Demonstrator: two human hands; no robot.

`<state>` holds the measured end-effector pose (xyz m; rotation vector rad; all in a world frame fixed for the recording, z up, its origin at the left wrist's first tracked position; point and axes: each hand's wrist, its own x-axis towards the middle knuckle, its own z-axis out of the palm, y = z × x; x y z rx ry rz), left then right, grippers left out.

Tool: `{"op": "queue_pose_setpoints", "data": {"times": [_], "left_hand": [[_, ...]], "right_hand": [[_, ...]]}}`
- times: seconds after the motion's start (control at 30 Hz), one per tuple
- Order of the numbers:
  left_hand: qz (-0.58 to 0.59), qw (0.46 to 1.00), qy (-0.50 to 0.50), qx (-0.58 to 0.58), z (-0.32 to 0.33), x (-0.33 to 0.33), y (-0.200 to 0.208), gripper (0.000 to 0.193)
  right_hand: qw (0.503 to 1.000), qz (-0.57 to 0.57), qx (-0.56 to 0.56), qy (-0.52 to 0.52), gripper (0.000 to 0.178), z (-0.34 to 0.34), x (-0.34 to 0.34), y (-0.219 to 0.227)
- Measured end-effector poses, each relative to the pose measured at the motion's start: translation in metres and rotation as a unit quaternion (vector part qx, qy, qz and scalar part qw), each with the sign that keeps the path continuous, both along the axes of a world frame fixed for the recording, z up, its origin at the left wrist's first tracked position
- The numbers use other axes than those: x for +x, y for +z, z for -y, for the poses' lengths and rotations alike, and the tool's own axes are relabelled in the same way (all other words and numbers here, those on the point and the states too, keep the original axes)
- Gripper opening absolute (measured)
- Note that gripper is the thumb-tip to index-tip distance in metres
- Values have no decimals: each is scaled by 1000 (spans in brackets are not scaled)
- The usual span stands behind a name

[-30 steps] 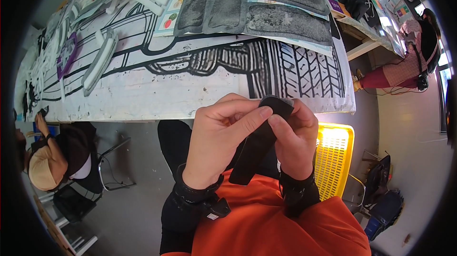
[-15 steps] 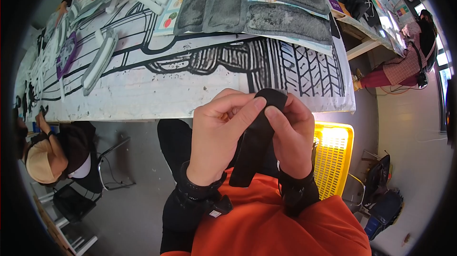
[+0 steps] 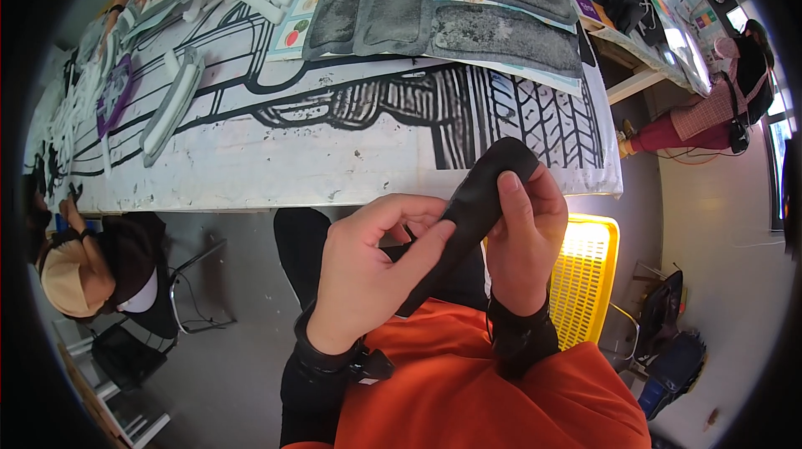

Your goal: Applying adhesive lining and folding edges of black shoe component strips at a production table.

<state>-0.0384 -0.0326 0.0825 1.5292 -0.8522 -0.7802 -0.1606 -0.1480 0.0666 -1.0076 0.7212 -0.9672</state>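
Observation:
Both of my hands hold one long black flexible piece, soft and rounded at its top end, just in front of my chest. My left hand pinches its lower part between thumb and fingers. My right hand wraps its upper part, thumb lying along the front. The piece runs down toward my orange top. The white table with a black drawing of a tyre lies just beyond my hands.
Grey felt-like mats lie at the table's far side, with white strips to the left. A yellow slatted crate stands at my right. One person sits at lower left, another at far right.
My hands have turned the black piece so its rounded end now points up and to the right. My left fingers have slid lower along it.

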Motion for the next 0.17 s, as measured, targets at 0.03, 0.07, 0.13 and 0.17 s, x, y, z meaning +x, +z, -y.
{"op": "queue_pose_setpoints", "data": {"times": [0.03, 0.07, 0.13, 0.17], "left_hand": [[-54, 998, 0, 14, -1, 3, 0, 18], [-107, 994, -1, 29, -2, 5, 0, 16], [-144, 989, -16, 28, -3, 10, -5, 17], [-180, 983, -30, 28, -4, 13, -8, 18]], "right_hand": [[1000, -2, -2, 6, 10, 1, -1, 0], [1000, -5, -4, 12, 11, 1, -2, 0], [1000, 0, 3, 24, 11, 2, -3, 0], [999, 6, 10, 37, 12, 2, -4, 1]]}}
